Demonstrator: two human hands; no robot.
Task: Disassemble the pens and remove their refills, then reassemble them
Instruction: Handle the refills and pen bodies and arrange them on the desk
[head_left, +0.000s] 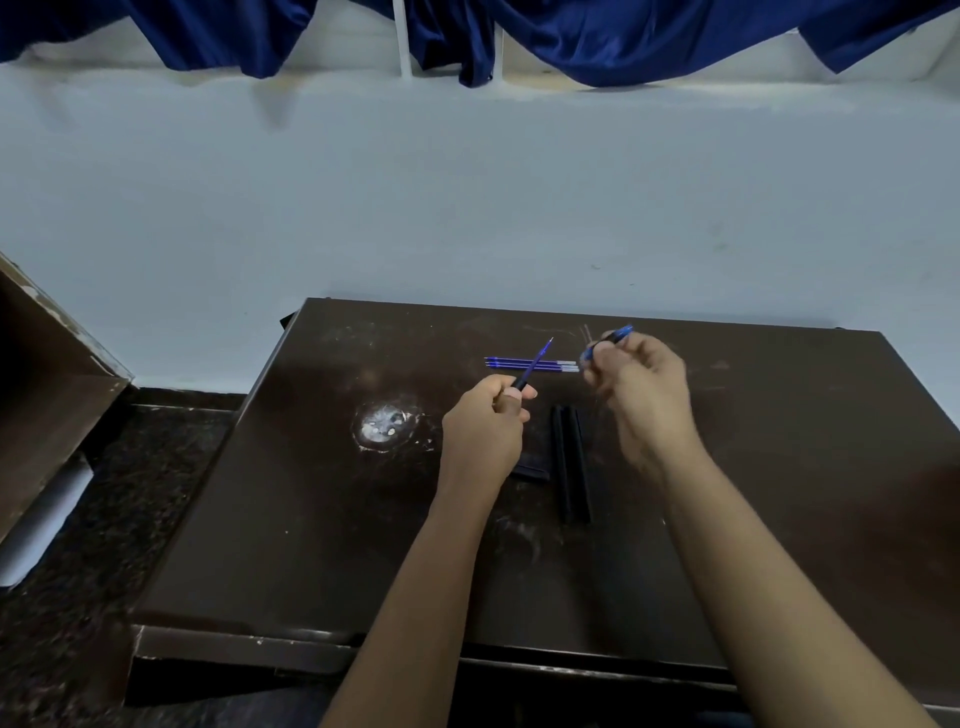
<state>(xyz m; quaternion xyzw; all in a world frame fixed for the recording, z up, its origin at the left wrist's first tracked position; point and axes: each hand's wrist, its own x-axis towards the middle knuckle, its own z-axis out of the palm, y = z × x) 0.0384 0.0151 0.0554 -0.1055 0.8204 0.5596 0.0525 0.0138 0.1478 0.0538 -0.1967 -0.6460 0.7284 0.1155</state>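
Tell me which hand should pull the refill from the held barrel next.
Right hand, probably: the left hand grips the barrel, its refill juts toward the right hand, which first must set down its blue pen piece.

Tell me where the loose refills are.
Head view: the refills lie side by side on the table, between the left hand and right hand, beyond the black barrels.

Single head-worn view, wide-angle, aimed forward and down from over the near edge of the dark table (311, 519). Close range: both forearms come in from the bottom, and the left hand (483, 431) and right hand (639, 395) sit mid-frame. The upper half takes in the pale wall (467, 197) and blue curtain (623, 41) straight ahead. Speckled floor (104, 493) shows lower left.
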